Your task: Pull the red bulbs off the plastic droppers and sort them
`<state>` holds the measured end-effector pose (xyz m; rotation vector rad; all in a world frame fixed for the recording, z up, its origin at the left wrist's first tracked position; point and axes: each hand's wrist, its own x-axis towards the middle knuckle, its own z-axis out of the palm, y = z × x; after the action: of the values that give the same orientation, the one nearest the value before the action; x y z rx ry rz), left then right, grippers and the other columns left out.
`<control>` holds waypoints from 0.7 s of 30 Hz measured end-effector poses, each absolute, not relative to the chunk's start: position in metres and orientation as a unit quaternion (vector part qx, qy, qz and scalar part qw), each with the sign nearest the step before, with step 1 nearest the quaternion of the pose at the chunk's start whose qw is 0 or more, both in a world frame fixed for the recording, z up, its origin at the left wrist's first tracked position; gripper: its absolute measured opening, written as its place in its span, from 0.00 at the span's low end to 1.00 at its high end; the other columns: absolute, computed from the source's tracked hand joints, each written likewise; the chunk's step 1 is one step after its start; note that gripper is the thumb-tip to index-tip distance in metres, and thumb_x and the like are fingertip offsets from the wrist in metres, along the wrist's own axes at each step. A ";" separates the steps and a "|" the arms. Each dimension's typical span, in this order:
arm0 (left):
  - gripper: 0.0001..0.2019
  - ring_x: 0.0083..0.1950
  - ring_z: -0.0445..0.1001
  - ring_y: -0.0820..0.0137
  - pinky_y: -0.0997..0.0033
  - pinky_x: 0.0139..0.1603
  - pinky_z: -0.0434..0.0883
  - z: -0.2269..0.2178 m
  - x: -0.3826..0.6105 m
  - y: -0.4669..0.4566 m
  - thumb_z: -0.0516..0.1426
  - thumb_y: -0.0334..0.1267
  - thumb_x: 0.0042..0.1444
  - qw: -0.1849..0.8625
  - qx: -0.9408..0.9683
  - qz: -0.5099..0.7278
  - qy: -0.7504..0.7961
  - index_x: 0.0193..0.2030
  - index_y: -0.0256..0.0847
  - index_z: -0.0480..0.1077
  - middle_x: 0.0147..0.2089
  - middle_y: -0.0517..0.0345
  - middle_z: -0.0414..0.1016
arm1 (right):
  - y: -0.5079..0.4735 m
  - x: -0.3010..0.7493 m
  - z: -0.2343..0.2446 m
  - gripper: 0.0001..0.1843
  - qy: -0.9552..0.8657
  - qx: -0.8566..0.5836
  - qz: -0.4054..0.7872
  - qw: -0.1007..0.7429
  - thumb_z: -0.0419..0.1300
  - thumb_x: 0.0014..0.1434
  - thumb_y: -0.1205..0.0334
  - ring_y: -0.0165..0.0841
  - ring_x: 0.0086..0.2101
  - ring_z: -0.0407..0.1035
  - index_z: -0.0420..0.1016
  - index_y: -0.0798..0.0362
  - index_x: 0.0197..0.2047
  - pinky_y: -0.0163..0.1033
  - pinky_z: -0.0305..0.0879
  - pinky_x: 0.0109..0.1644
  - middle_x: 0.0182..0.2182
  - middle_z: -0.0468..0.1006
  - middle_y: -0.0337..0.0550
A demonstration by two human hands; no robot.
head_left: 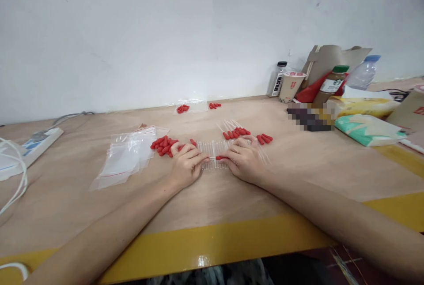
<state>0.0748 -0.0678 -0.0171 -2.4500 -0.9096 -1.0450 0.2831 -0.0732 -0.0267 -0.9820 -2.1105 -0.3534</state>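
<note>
A row of clear glass dropper tubes (pixel 212 148) lies side by side on the table. Above it, my left hand (pixel 187 163) pinches one glass tube near its end. From the right, my right hand (pixel 244 159) pinches a red rubber bulb (pixel 219 158), which sits at the other end of that tube; whether it is pushed on cannot be made out. Beside my left hand is a heap of loose red bulbs (pixel 161 145), partly hidden by the fingers. Behind my right hand lie several tubes with red bulbs on them (pixel 236 133), and more bulbed tubes (pixel 265 138) at its right.
Clear zip bags (pixel 121 159) lie left of the heap. Bagged red bulbs (pixel 183 108) rest near the wall. A white power strip (pixel 31 150) with cables is at far left. Bottles, a drink cup (pixel 291 87) and a green tissue pack (pixel 367 129) stand or lie at right.
</note>
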 end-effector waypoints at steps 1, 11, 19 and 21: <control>0.06 0.33 0.70 0.70 0.57 0.46 0.52 -0.017 0.075 -0.068 0.55 0.33 0.57 0.163 -0.858 -0.365 -0.321 0.32 0.42 0.73 0.27 0.61 0.76 | -0.074 0.283 -0.027 0.10 -0.828 -0.381 -0.143 0.385 0.56 0.59 0.57 0.30 0.32 0.62 0.76 0.49 0.31 0.45 0.42 0.51 0.23 0.76 0.36; 0.05 0.34 0.70 0.68 0.55 0.47 0.53 -0.019 0.065 -0.067 0.56 0.33 0.55 0.174 -0.856 -0.366 -0.321 0.32 0.44 0.73 0.27 0.63 0.76 | -0.079 0.291 -0.028 0.11 -0.832 -0.361 -0.145 0.396 0.56 0.58 0.61 0.30 0.32 0.62 0.76 0.50 0.27 0.48 0.43 0.52 0.21 0.74 0.36; 0.10 0.34 0.70 0.72 0.71 0.35 0.68 -0.020 0.043 -0.053 0.51 0.35 0.60 0.094 -0.815 -0.414 -0.394 0.43 0.41 0.73 0.34 0.57 0.73 | -0.051 0.342 -0.009 0.12 -0.736 -0.434 0.025 0.519 0.55 0.57 0.59 0.32 0.32 0.67 0.77 0.52 0.39 0.38 0.61 0.35 0.32 0.74 0.44; 0.12 0.35 0.69 0.72 0.72 0.35 0.69 -0.020 0.048 -0.052 0.49 0.33 0.61 0.097 -0.821 -0.399 -0.396 0.47 0.40 0.71 0.35 0.56 0.70 | -0.042 0.356 -0.002 0.13 -0.689 -0.508 0.040 0.515 0.54 0.56 0.61 0.31 0.29 0.66 0.77 0.54 0.39 0.36 0.61 0.30 0.30 0.73 0.45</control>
<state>0.0476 -0.0517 -0.0198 -2.4328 -1.1726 -1.1814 0.3565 -0.0422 -0.0024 -1.2204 -1.6562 0.0971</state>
